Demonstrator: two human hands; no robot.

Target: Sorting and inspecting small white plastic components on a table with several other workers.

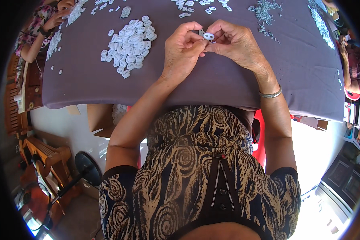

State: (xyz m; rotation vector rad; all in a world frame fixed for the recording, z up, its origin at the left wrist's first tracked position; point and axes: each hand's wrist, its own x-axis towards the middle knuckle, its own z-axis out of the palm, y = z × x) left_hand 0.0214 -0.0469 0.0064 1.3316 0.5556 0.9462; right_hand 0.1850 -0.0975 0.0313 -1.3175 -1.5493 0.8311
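Note:
Above the cloth, both my hands meet at a small white oval plastic piece [208, 36] with two dark holes in its face. My left hand [183, 50] is closed, its thumb and fingers pinching the piece from the left. A small greyish bit [201, 32] shows by its index fingertip, too small to name. From the other side, my right hand [238, 45] pinches the same piece between thumb and fingers. The fingers hide part of the piece. Left of my hands lies a heap of similar white oval pieces [130, 45].
A purple-grey cloth [220, 86] covers the table. Thin metal pins [264, 14] lie scattered at the far right, and more white pieces [188, 6] at the far middle. Another person's hand [57, 19] is at the far left; another person's arm [350, 76] is at the right edge.

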